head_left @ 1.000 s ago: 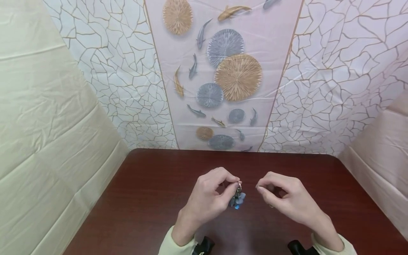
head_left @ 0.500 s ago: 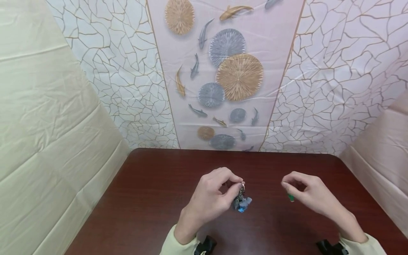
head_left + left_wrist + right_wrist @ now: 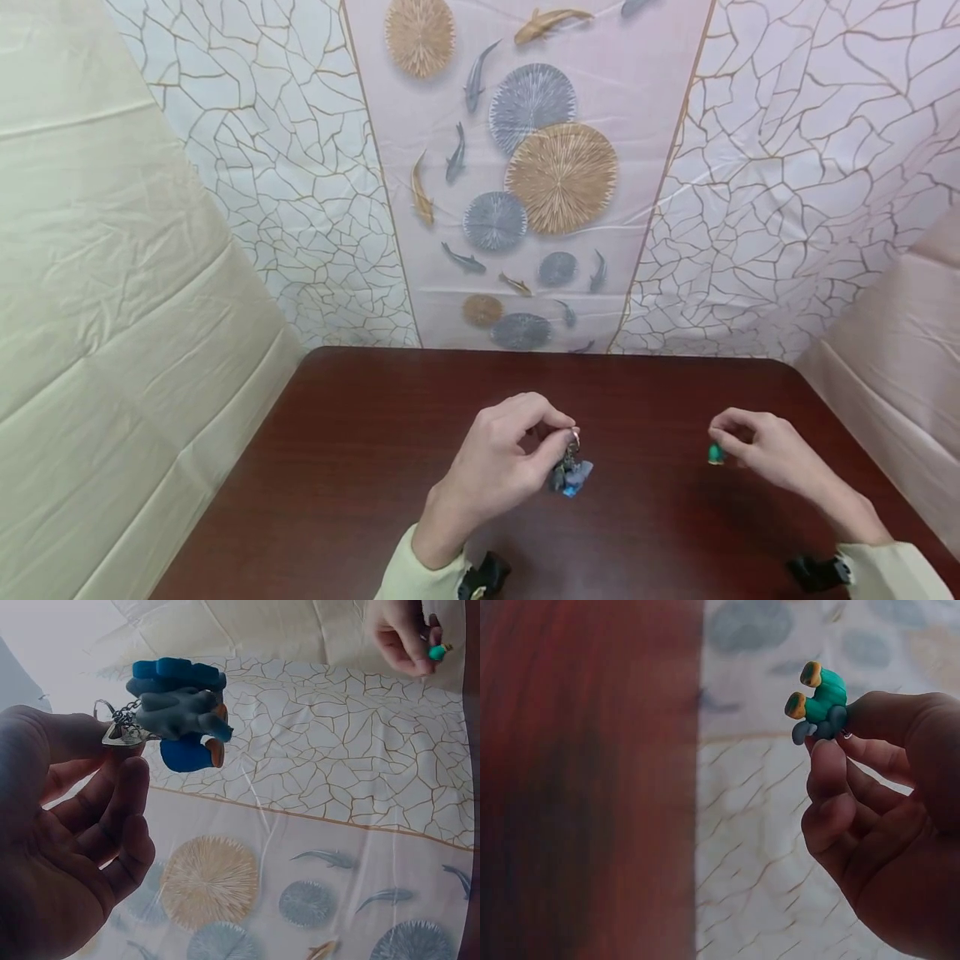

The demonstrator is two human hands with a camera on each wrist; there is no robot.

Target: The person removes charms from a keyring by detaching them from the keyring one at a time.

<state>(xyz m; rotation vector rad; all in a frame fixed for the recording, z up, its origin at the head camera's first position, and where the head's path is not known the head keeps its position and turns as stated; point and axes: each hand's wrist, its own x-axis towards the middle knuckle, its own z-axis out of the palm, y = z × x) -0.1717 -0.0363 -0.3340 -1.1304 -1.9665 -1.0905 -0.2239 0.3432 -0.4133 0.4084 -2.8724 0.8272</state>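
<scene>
the left hand (image 3: 498, 467) pinches a small metal ring (image 3: 118, 733) between thumb and forefinger, the other fingers curled loosely under. a short chain lets a cluster of blue and grey charms (image 3: 182, 712) hang free just above the dark wooden table (image 3: 360, 467), probably so the ring stays open to work on. the right hand (image 3: 772, 454) is well apart from it, out to the right over the table, with thumb and fingertips closed narrowly on a small green charm (image 3: 819, 701). that charm has orange tips and a grey part near the fingers; there may be a tiny loop at the pinch, but the wrist view is too blurred to be sure. held by one end, most of it sticks out clear of the fingers. behind the table hangs a cloth backdrop with fish and round fans (image 3: 525, 167).
</scene>
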